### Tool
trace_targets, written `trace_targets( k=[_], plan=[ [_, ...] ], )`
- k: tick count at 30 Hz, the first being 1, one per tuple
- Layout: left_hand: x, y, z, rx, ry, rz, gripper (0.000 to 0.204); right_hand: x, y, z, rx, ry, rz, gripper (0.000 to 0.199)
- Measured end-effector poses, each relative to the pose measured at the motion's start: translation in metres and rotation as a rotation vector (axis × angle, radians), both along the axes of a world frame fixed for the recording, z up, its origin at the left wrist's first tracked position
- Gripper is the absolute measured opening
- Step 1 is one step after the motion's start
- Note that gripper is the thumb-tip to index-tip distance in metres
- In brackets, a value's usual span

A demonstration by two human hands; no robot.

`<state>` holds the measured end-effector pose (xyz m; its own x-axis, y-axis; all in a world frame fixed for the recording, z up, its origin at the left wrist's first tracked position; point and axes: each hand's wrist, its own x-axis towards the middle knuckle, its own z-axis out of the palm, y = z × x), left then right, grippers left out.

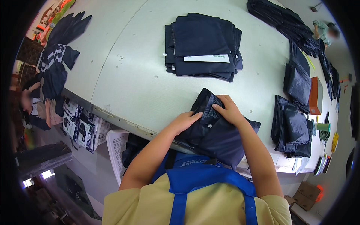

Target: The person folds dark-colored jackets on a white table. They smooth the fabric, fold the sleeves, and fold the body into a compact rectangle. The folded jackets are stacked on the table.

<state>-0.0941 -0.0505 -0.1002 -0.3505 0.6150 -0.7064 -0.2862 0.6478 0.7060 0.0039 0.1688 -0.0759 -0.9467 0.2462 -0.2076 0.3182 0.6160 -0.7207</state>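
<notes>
Bundle [221, 140]: reaches bench [127, 82] edge
Left hand [186, 122]: pinched closed on bundle
Right hand [229, 110]: likewise
Free room: bench, leftward

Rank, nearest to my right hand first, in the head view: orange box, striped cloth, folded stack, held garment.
1. Held garment: touching your right hand.
2. Folded stack: ahead, slightly left.
3. Orange box: to the right.
4. Striped cloth: far left.
</notes>
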Motion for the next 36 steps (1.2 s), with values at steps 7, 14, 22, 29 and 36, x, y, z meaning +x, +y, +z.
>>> trace_targets(
  k=[7,14,22,29,36],
  plan=[
    [0.012,0.01,-0.017,0.205,-0.62,0.056,0.057,0.001,-0.002,-0.002,-0.175,-0.174,0.042,0.065],
    [0.028,0.006,-0.001,0.336,-0.721,0.141,0.06,-0.003,0.019,0.001,-0.396,-0.415,0.069,0.076],
    [0.034,0.031,-0.043,0.187,-0.058,-0.358,0.04,0.007,0.018,0.034,-0.425,-0.396,0.051,0.066],
    [0.026,0.015,-0.033,0.175,0.593,-0.306,0.032,0.021,0.018,0.016,-0.282,-0.263,-0.039,0.047],
    [0.018,0.03,0.011,0.117,0.539,0.226,0.025,0.018,-0.017,0.033,0.274,-0.229,0.096,0.043]
  ],
)
